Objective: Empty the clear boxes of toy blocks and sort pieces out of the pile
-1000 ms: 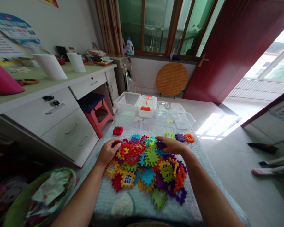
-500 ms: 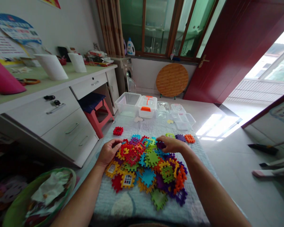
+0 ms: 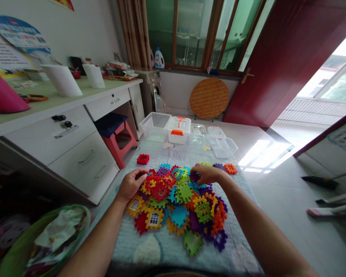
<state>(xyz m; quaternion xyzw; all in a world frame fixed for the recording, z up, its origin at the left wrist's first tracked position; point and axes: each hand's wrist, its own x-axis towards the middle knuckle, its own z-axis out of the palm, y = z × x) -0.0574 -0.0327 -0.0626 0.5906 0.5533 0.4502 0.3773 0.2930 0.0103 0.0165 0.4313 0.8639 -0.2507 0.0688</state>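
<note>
A heap of coloured plastic interlocking tiles [image 3: 184, 193] in red, yellow, green, blue, purple and orange lies on the cloth-covered table [image 3: 148, 250]. At the heap's left edge rests my left hand [image 3: 132, 185], its thumb and fingers curved but apart, beside some red tiles [image 3: 160, 191]. My right hand [image 3: 207, 173] reaches into the far right of the pile. Its fingers are closed on a purple tile [image 3: 195, 177], partly hidden by them. Beyond the heap lie a separate red tile [image 3: 143, 159], a purple tile and an orange tile [image 3: 230, 168].
At the table's far end stand an open clear bin [image 3: 155, 125], a lidded clear box with orange latches [image 3: 178, 129] and smaller clear containers [image 3: 225, 146]. A desk with drawers [image 3: 75, 154] and a red stool [image 3: 119, 148] are to the left. A green basket [image 3: 8, 254] stands at lower left.
My right fingers have curled in more around the purple tile. My left hand has hardly moved, and the view has shifted slightly.
</note>
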